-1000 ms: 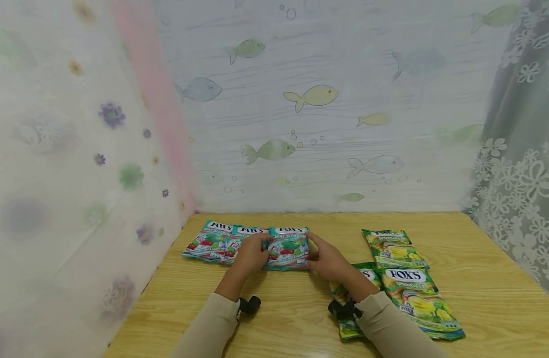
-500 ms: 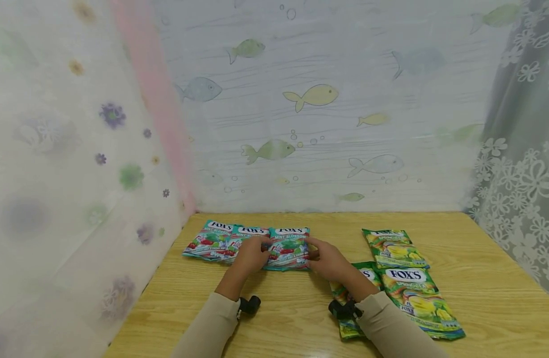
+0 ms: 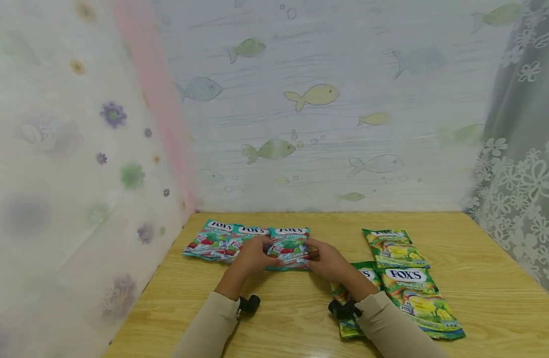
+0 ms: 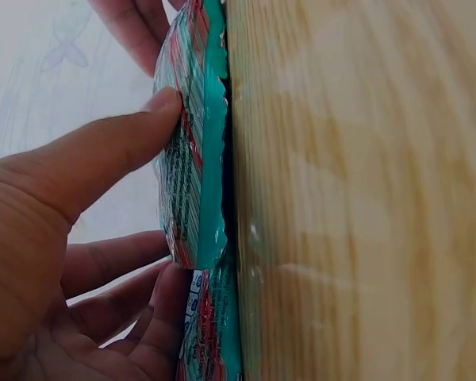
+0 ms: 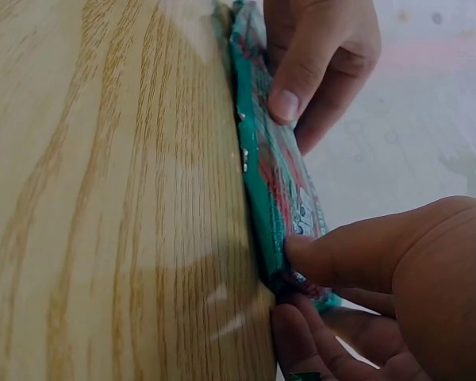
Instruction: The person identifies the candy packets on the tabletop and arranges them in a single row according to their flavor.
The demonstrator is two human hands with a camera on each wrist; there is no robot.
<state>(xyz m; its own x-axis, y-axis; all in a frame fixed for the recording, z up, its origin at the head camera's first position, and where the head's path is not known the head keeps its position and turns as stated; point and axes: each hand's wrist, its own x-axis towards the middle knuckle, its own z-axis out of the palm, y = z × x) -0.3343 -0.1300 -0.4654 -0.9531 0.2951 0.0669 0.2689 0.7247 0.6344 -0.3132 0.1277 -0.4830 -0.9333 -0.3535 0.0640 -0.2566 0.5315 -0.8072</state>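
Observation:
Three teal FOX'S Mint Blossom candy bags lie in a row at the back left of the table: a left bag (image 3: pixel 208 241), a middle bag (image 3: pixel 236 244) and a right bag (image 3: pixel 289 247). My left hand (image 3: pixel 254 255) touches the right bag, its thumb (image 4: pixel 131 143) resting on top and its other fingers by the left edge, partly over the middle bag. At the opposite edge, my right hand (image 3: pixel 330 261) pinches the same bag, thumb (image 5: pixel 341 250) above and fingers below. The bag lies flat on the wood.
Three green and yellow FOX'S Spring Tea bags lie on the right: a back bag (image 3: pixel 395 248), a front bag (image 3: pixel 422 303) and one bag (image 3: pixel 352 328) partly under the right forearm. Behind the wooden table (image 3: pixel 283 318) hangs a fish-patterned curtain (image 3: pixel 323 149).
My left thumb has shifted right, from the bag's left edge onto its face. The right fingers have barely moved, and the bags stay in place.

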